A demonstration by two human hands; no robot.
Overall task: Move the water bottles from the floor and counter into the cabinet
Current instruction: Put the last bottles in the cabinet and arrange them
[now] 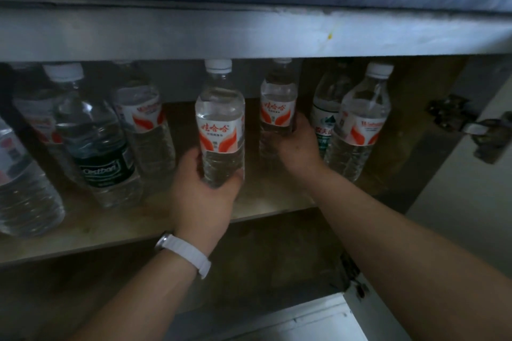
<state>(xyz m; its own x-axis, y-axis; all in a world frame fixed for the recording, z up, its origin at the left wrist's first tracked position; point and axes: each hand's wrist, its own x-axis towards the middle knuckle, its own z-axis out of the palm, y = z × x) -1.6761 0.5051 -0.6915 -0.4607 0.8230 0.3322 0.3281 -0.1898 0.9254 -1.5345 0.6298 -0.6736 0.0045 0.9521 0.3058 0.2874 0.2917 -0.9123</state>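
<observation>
My left hand [205, 199], with a white watch band on its wrist, grips the lower part of a clear water bottle [220, 122] with a red-and-white label, upright over the front of the wooden cabinet shelf [116, 223]. My right hand [297, 147] is wrapped around a second red-and-white labelled bottle [278, 108], standing further back on the shelf. Several other water bottles stand on the shelf: a large dark-labelled one [95, 141] at the left and a red-labelled one [360, 124] at the right.
The counter's pale edge [249, 33] overhangs the bottle caps. A green-labelled bottle [325, 119] stands right beside my right hand. The open cabinet door [471, 174] with its metal hinge [454, 116] is at the right. A lower compartment [263, 257] is dark below the shelf.
</observation>
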